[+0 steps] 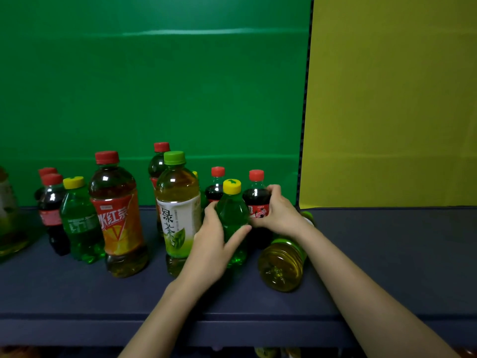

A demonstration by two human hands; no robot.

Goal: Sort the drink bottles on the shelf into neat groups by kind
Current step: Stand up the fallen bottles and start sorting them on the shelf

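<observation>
Currently, head view: you are picking bottles to regroup on the dark blue shelf (pixel 387 254). Your left hand (pixel 214 244) curls round the small yellow-capped green plastic bottle (pixel 232 210). Your right hand (pixel 277 213) curls round the small red-capped dark cola bottle (pixel 256 196) beside it. Next, carry each to its matching kind, further left.

Dim, flat light from above: small white glints sit on the shoulders of the red tea bottle (pixel 117 210), and the shelf (pixel 387 254) is dark. The bottle at the far left edge (pixel 7 215) looks smeared and bent; my left hand (pixel 214 244) is slightly soft.
</observation>
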